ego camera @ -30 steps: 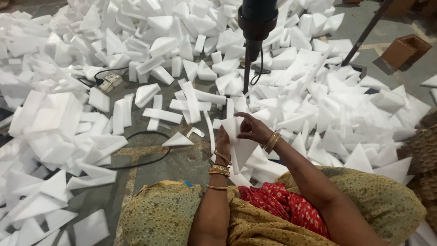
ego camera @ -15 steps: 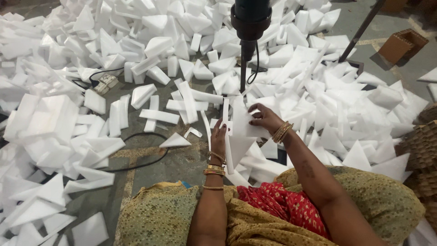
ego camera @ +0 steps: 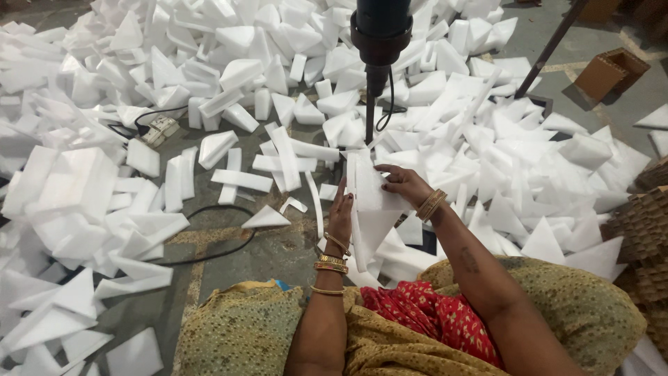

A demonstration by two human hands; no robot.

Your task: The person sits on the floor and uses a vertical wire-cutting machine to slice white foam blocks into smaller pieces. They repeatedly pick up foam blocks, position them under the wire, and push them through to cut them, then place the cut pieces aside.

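Note:
A white foam sheet (ego camera: 372, 202) stands on edge in front of my knees. My left hand (ego camera: 340, 216) presses flat against its left side. Over its top right corner my right hand (ego camera: 406, 184) grips it with bent fingers. Straight above the sheet hangs a dark cutting tool (ego camera: 379, 31) with a thin rod (ego camera: 369, 118) pointing down at the foam's upper edge. More cut foam pieces lie under the sheet against my lap.
White foam offcuts (ego camera: 229, 104) cover the concrete floor on all sides. A black cable (ego camera: 216, 251) loops across the bare patch at left, near a small plug box (ego camera: 160, 129). A brown cardboard box (ego camera: 612, 69) sits far right, woven baskets (ego camera: 643, 230) at right.
The foam sheet has been raised and turned more upright under the tool's rod. My right hand moved up to its top corner; my left hand shifted onto its left face.

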